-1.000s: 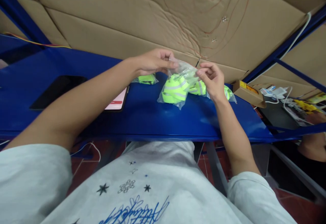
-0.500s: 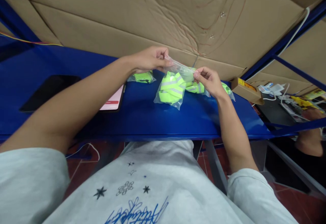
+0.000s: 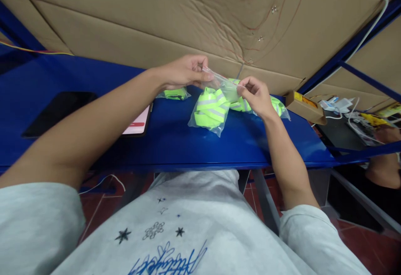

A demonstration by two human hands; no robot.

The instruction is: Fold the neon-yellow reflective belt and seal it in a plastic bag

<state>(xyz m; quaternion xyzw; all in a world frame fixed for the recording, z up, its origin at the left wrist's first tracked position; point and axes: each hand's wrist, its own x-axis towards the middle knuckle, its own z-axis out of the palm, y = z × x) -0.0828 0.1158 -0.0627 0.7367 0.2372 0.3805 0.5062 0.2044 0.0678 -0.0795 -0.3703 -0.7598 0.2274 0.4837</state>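
My left hand (image 3: 184,71) and my right hand (image 3: 257,95) pinch the two ends of the top edge of a clear plastic bag (image 3: 216,99). Inside it sits a folded neon-yellow band with grey reflective stripes (image 3: 210,110). The bag hangs just above the blue shelf top (image 3: 175,141). A second bagged neon band (image 3: 175,94) lies behind my left hand. More bagged neon bands (image 3: 277,107) lie behind my right hand, partly hidden by it.
A black tablet (image 3: 56,110) and a phone with a white and red screen (image 3: 138,124) lie on the left of the shelf. A small cardboard box (image 3: 305,107) stands at the right, with cables and a charger (image 3: 340,104) beyond. Cardboard sheets (image 3: 188,20) line the back. Another person's arm (image 3: 384,170) shows at far right.
Both hands keep hold of the bag's top edge. My right hand has drifted slightly down and closer along the edge; the bag barely shifted.
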